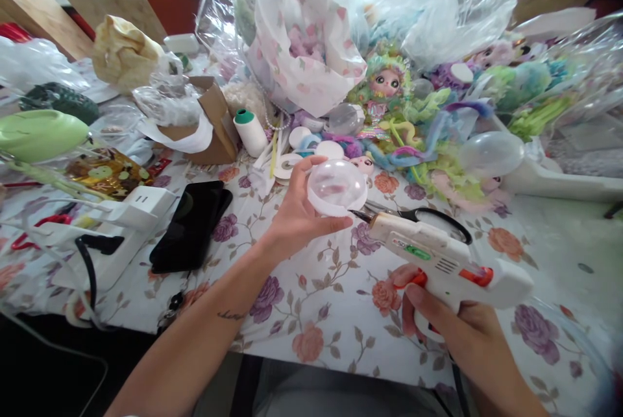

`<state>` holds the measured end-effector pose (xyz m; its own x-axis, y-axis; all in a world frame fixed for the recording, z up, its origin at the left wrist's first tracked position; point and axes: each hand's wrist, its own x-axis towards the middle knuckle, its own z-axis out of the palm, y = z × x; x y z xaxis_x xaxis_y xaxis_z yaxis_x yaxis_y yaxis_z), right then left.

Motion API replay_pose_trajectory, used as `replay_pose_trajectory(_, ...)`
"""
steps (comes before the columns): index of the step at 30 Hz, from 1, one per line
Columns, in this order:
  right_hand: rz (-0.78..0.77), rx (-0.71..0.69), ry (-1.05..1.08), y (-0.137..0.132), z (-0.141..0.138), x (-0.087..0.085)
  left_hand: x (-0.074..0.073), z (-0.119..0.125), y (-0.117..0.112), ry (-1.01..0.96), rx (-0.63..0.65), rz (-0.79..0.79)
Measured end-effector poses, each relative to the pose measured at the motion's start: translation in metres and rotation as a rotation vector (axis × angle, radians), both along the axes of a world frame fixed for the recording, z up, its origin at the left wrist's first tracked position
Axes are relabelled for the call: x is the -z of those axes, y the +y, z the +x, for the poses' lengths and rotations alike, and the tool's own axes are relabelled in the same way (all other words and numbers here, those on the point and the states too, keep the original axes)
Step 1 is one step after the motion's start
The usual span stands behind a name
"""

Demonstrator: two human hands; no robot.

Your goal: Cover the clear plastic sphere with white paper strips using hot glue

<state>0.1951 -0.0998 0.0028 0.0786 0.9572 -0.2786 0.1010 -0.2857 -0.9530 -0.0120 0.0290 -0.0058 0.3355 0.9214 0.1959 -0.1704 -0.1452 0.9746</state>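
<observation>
Fingers and thumb of my left hand (pixel 296 209) curve around a clear plastic dome (pixel 335 187), gripping it by its edge above the floral tablecloth. My right hand (pixel 452 326) is wrapped round the handle of a white hot glue gun (pixel 428 251) with orange-red parts and a green label. The glue gun's dark nozzle points left and sits at the dome's lower right rim; whether it touches cannot be made out. Behind the gun lie scissors (pixel 438 216) with black handles, partly hidden by it.
Black phones (pixel 189 226) and a white power strip (pixel 107 248) with cables lie on the left. A white thread cone (pixel 250 133) stands by a cardboard box (pixel 214 122). Farther back are a doll (pixel 387 83), colourful fluffy strips and plastic bags. Another clear dome (pixel 491 152) lies right.
</observation>
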Motion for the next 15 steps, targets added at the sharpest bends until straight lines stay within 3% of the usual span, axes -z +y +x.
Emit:
replay_pose_trajectory(6,0.004,0.005,0.031,-0.0014,0.003,0.0075,-0.0029,0.0015,-0.0013,-0.016,0.007,-0.018)
replay_pose_trajectory(15,-0.006,0.012,0.07,-0.001,0.0017,0.0021,-0.0003,0.0,-0.0008,-0.01,0.067,-0.011)
